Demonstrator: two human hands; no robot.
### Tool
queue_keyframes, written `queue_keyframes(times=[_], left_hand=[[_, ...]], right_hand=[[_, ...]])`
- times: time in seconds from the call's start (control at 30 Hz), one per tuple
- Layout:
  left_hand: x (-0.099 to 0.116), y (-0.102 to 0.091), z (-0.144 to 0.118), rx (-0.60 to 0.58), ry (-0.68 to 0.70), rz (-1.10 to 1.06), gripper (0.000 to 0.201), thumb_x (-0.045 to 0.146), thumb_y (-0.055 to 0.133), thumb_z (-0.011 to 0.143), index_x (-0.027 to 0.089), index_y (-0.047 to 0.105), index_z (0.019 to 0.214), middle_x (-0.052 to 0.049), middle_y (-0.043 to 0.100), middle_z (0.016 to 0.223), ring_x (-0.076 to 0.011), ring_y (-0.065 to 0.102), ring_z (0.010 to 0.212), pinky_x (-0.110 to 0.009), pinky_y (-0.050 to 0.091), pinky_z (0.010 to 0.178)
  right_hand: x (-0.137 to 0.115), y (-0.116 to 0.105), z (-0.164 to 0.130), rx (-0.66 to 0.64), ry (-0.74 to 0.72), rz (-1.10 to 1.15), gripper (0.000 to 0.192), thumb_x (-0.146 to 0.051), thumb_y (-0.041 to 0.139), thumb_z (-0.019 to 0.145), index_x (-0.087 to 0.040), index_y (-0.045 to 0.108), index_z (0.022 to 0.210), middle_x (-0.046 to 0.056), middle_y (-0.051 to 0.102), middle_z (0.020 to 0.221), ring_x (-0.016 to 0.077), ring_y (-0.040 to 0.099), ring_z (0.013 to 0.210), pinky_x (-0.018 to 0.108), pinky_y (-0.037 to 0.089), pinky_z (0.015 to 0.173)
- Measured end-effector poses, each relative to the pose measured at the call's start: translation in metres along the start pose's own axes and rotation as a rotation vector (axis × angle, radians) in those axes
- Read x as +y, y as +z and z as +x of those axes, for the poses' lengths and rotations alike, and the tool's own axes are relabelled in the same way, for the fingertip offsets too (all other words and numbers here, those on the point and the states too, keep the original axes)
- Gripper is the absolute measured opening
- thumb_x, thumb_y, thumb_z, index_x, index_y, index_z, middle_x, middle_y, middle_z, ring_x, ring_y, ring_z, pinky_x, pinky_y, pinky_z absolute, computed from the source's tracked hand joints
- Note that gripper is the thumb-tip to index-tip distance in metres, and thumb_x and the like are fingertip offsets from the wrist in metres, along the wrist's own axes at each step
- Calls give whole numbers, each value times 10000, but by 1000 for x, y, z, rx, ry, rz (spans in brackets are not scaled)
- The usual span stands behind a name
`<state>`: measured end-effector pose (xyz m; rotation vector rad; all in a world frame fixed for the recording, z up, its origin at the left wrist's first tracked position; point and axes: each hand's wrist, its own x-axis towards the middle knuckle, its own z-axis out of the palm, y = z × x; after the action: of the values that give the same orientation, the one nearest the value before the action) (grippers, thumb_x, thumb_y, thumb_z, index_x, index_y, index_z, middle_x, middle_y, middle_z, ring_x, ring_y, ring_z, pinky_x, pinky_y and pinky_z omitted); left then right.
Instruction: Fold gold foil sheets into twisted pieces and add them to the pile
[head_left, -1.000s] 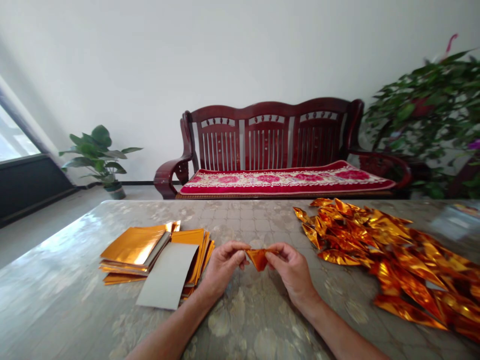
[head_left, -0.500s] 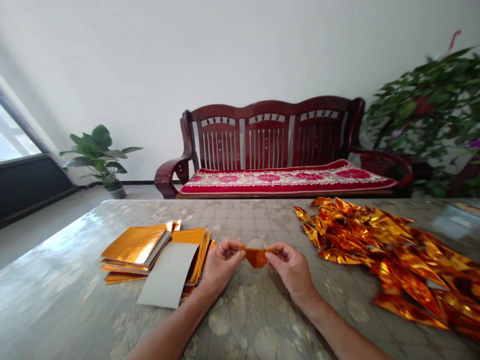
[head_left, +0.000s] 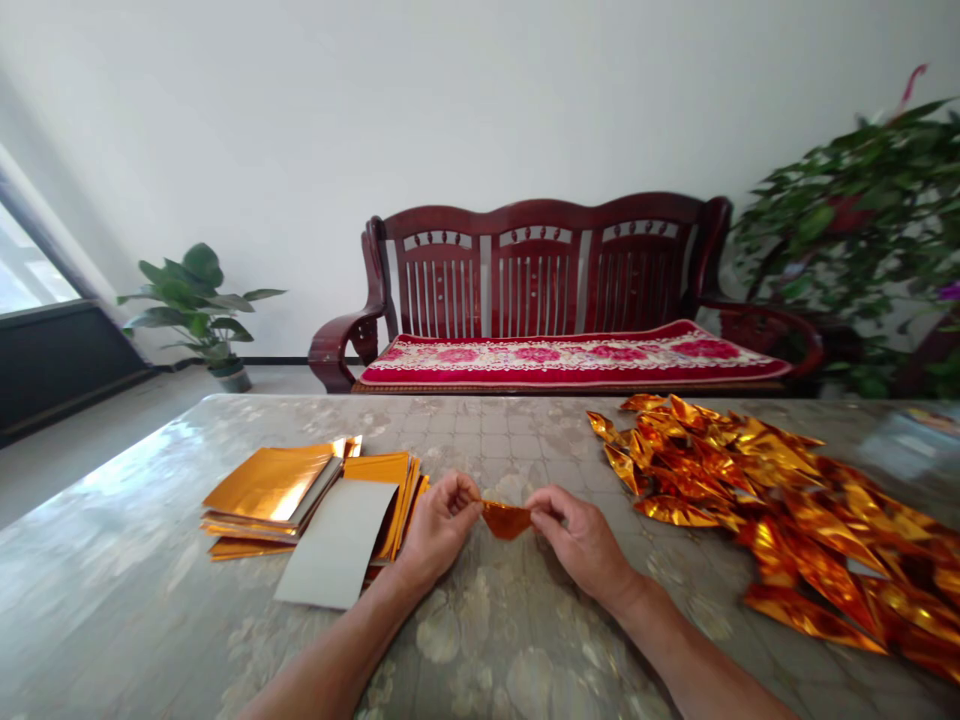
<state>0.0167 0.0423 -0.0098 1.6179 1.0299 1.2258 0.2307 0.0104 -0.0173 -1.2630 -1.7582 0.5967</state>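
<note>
Between my two hands is a small folded piece of gold foil paper (head_left: 505, 520), wide at the top and narrower below. My left hand (head_left: 444, 525) pinches its left corner between thumb and fingers. At the opposite corner, my right hand (head_left: 576, 535) pinches it the same way. Left of my left hand lie stacks of flat gold foil sheets (head_left: 266, 482), with a pale grey sheet (head_left: 337, 545) on the nearer stack. A large heap of folded gold foil pieces (head_left: 735, 465) spreads over the right side of the table.
The table (head_left: 495, 640) has a patterned, glossy cover. A clear plastic package (head_left: 911, 445) sits at its far right. Beyond the table stands a dark red wooden bench (head_left: 532, 270) with a floral red cushion (head_left: 577, 355). Potted plants (head_left: 199, 305) stand at both sides.
My hands have shifted slightly apart, the fingers now gripping the outer tips of the folded foil paper. More of the foil's face shows between them. The stacks and heap stay put.
</note>
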Motion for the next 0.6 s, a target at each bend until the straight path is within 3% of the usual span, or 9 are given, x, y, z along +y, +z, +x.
queue_keyframes(times=[0.13,0.3,0.6], left_hand=[[-7,-1,-2,-60,31,70,47,205,600,799,174,593,764,45,541,665,-98,488,619,-205,391,602],[-7,-4,-4,-138,93,242,93,150,606,813,187,682,850,6,651,811,-127,576,751,-232,429,714],[-1,-7,-6,-176,218,341,124,87,589,835,180,648,777,12,618,780,-123,576,753,-227,431,705]], right_hand=[[-4,-4,-1,14,-38,-67,103,-205,553,874,-224,639,820,-33,636,686,141,599,652,244,436,656],[-1,-7,0,-29,-140,-83,160,-164,559,882,-244,690,927,-7,708,858,150,654,810,243,469,755],[1,-8,1,-103,-228,-127,210,-152,598,890,-269,726,1008,0,717,897,144,667,835,233,488,743]])
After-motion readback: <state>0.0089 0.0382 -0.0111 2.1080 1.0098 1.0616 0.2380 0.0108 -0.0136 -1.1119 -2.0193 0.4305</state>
